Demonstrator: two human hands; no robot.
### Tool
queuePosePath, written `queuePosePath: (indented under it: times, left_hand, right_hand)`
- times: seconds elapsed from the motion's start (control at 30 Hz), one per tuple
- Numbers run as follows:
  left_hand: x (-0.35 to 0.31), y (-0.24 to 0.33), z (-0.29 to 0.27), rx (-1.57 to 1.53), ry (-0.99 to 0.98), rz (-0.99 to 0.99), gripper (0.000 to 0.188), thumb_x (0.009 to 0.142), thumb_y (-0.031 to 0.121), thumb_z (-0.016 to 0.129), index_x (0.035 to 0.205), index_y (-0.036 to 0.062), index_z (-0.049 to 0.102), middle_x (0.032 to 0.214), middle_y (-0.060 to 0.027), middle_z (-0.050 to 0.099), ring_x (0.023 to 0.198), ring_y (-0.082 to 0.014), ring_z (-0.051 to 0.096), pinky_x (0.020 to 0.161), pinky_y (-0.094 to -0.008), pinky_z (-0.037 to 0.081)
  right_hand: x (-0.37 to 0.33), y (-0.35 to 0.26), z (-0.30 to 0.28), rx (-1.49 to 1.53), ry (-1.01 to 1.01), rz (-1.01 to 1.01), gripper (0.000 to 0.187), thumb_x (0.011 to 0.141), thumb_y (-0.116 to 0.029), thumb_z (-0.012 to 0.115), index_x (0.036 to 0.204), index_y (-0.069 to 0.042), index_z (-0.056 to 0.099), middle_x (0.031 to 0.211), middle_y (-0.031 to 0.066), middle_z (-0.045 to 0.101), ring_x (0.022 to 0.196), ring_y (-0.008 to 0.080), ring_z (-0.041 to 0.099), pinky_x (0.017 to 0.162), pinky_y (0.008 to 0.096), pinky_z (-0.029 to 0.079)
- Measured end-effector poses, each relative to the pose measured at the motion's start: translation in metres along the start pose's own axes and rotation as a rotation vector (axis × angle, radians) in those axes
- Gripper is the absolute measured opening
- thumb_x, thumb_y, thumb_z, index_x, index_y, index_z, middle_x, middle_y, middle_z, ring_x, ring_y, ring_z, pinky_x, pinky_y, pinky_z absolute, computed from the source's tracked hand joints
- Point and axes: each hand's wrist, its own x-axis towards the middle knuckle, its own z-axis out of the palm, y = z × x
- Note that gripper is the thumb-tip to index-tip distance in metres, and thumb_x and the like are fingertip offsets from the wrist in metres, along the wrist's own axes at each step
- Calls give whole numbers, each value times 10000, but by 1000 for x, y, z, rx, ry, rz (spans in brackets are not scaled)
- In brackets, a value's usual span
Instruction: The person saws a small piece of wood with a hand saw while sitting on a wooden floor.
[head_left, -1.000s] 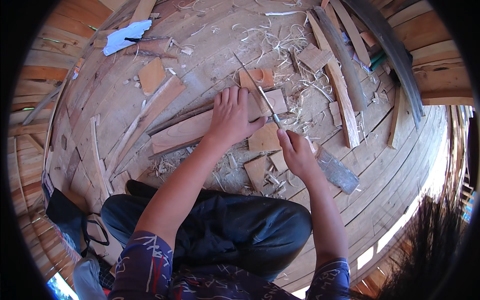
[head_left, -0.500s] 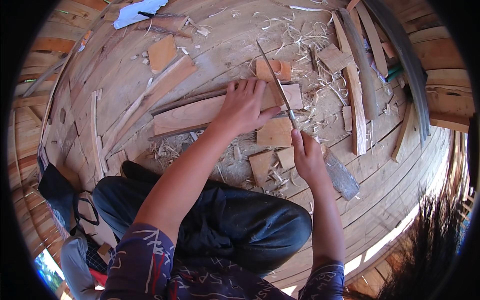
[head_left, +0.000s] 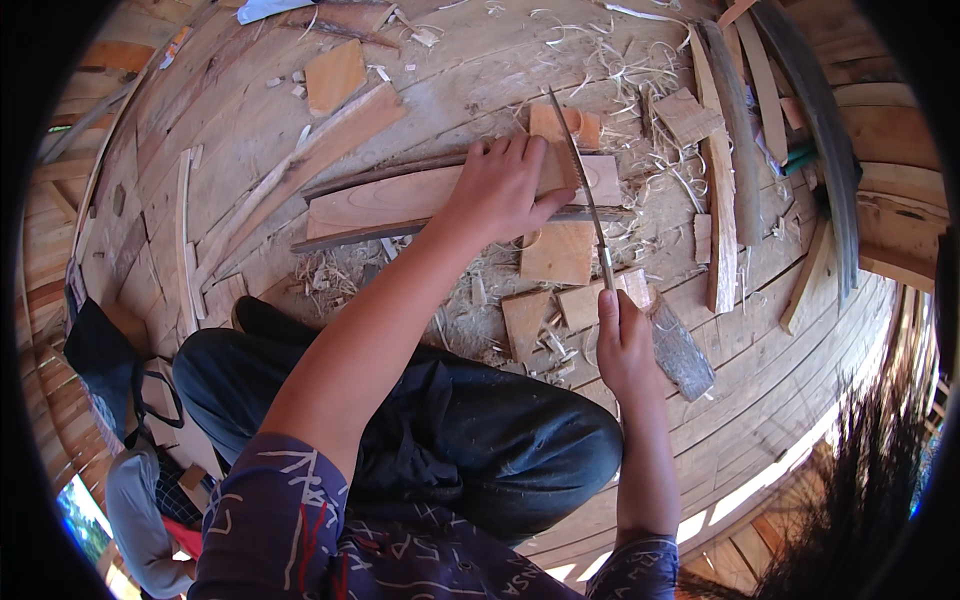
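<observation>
My left hand point(head_left: 502, 187) grips a small wooden block point(head_left: 554, 168) by its left side, thumb toward me and fingers at the far edge. The block is above a pale board point(head_left: 385, 203), which lies crosswise in front of my legs between two dark narrow strips. In my right hand point(head_left: 628, 348) is a long narrow-bladed hand tool point(head_left: 583, 172), its tip pointing away from me. Its blade passes along the block's right side; I cannot tell whether it touches. Most of the handle is inside my fist. A flat wood piece point(head_left: 557, 252) lies just nearer than the board.
Curled shavings point(head_left: 640, 65) litter the plank floor point(head_left: 775, 375). Long timbers point(head_left: 735, 150) lie at the right, and a bark-covered piece point(head_left: 683, 350) is beside my right wrist. A plank point(head_left: 300, 175) slants at the left. Another person's sleeve point(head_left: 140, 510) shows at the lower left.
Both hands have shifted slightly to the right. The right hand has drawn the blade back toward me and set it more upright in view, while the left keeps hold of the block.
</observation>
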Motion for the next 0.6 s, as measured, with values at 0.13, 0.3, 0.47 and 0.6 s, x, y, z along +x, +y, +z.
queuePosePath:
  times: [0.13, 0.3, 0.47, 0.6]
  left_hand:
    - [0, 0, 2, 34, 44, 41, 602, 860, 486, 640, 1162, -17, 502, 1091, -198, 598, 1040, -362, 583, 907, -467, 397]
    - [-1, -4, 1, 14, 44, 64, 602, 862, 480, 641, 1167, -20, 502, 1113, -202, 590, 1067, -361, 573, 933, -456, 386]
    - [-4, -4, 2, 19, 81, 82, 614, 865, 492, 635, 1171, -23, 501, 1127, -210, 587, 1073, -364, 569, 939, -454, 381]
    - [-3, 0, 4, 1, 74, 77, 631, 868, 507, 624, 1173, -31, 496, 1112, -215, 598, 1064, -368, 574, 933, -458, 388]
  right_hand:
    - [-26, 4, -5, 55, -25, 65, 442, 1034, -329, 450, 824, 54, 522, 625, 268, 518, 608, 453, 548, 563, 481, 398]
    - [-41, 12, -10, 81, -40, 82, 458, 1035, -343, 445, 819, 54, 516, 606, 251, 496, 586, 437, 520, 561, 471, 393]
    - [-18, 5, -2, 52, -37, 54, 486, 1037, -364, 436, 814, 59, 520, 623, 270, 495, 614, 464, 509, 581, 484, 401]
    - [15, 7, 7, 80, -37, 39, 523, 1037, -393, 423, 814, 67, 532, 667, 303, 512, 651, 498, 484, 599, 495, 409]
